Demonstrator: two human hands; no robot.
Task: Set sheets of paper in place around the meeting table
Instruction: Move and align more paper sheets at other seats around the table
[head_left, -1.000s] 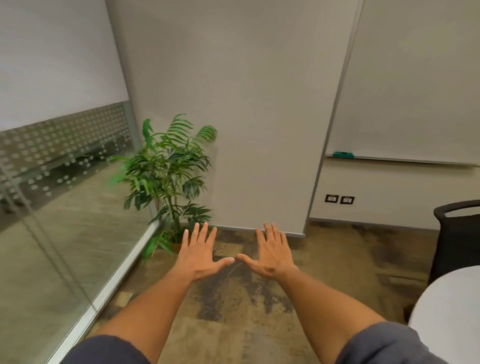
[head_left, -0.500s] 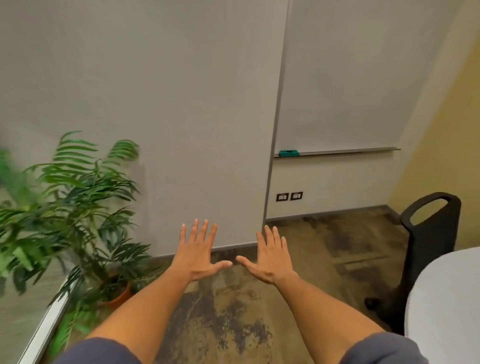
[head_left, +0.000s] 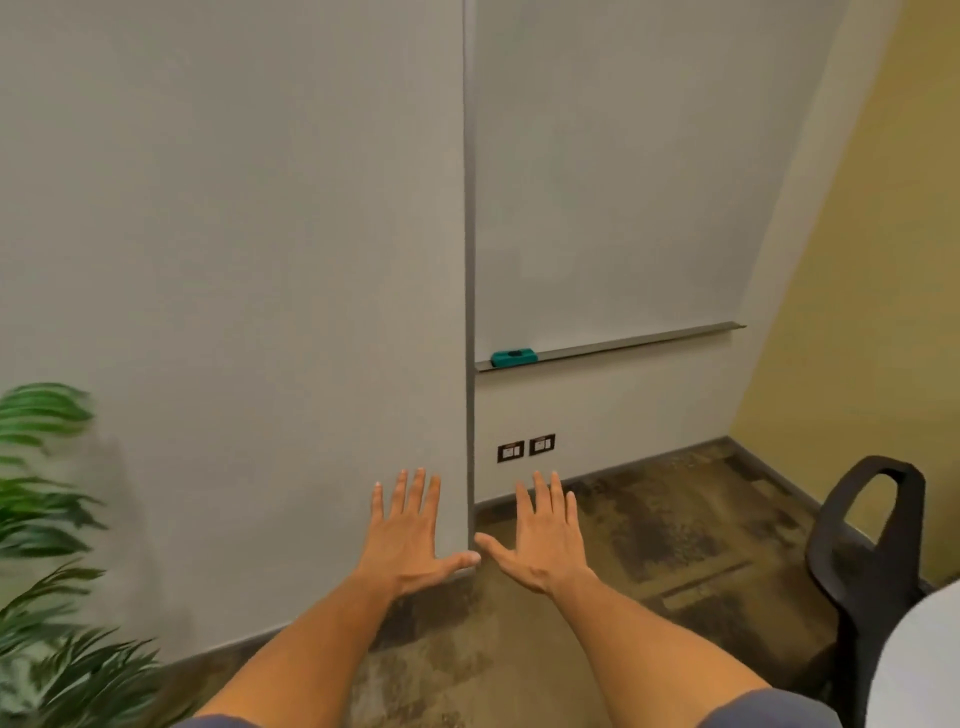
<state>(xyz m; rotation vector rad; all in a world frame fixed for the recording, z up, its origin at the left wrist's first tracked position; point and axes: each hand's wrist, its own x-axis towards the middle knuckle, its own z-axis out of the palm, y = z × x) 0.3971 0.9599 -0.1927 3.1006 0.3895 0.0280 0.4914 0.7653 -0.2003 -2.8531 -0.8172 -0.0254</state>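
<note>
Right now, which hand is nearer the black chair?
Right. The right hand is held out flat, on the side of the black chair at the frame's right edge; the left hand is beside it, farther from the chair. Both are open and empty.

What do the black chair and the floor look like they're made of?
The chair looks like matte black moulded plastic: its back is smooth, with a cut-out handle opening at the top and only a dull sheen. The floor appears to be low-pile carpet, flat and unreflective, mottled in brown and tan patches.
</note>
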